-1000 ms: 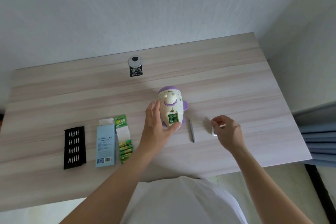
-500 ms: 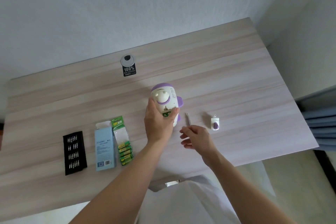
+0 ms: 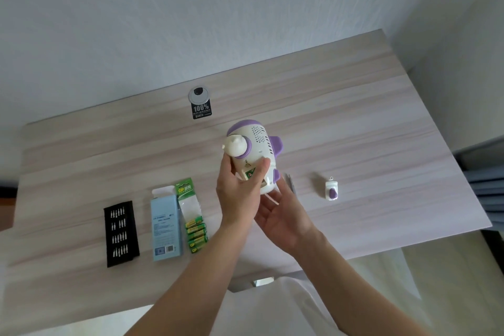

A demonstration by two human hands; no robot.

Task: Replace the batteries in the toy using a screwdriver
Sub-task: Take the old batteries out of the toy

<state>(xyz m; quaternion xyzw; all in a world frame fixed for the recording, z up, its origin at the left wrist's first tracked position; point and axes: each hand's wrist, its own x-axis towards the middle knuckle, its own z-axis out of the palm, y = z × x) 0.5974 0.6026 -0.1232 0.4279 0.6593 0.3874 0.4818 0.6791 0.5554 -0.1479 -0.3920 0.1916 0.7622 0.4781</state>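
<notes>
Left hand [image 3: 240,195], right hand [image 3: 285,219], forearms bare; white garment [image 3: 268,311], probably shirt, bottom centre of frame.

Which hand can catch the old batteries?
Probably the right hand: it lies open, palm up, just under the tilted toy, while the left hand is busy gripping it.

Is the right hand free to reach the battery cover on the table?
Likely yes: the right hand is open by the toy, and only bare table lies between it and the battery cover.
</notes>
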